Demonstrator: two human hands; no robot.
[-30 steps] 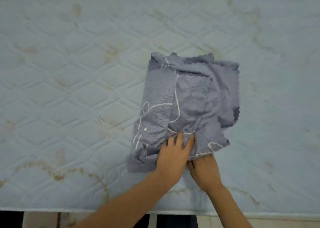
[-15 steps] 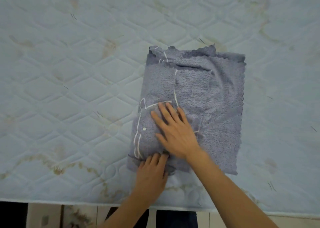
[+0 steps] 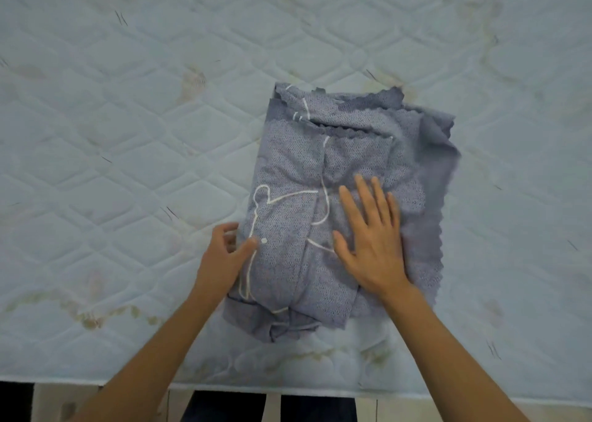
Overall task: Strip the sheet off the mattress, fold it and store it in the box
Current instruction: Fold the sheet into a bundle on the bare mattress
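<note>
Folding step: right hand (image 3: 371,242) flat, pressing sheet (image 3: 288,165) on mattress (image 3: 128,133); left hand (image 3: 224,256) pinches its edge; next likely another fold

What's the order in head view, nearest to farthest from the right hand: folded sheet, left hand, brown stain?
1. Folded sheet: under the right hand.
2. Left hand: at sheet's left edge.
3. Brown stain: upper left, on mattress.

Nothing to read here: the white lines on the grey sheet (image 3: 288,171) make a looping drawing, not letters, and the quilted mattress (image 3: 128,133) shows no legible label or print.
</note>
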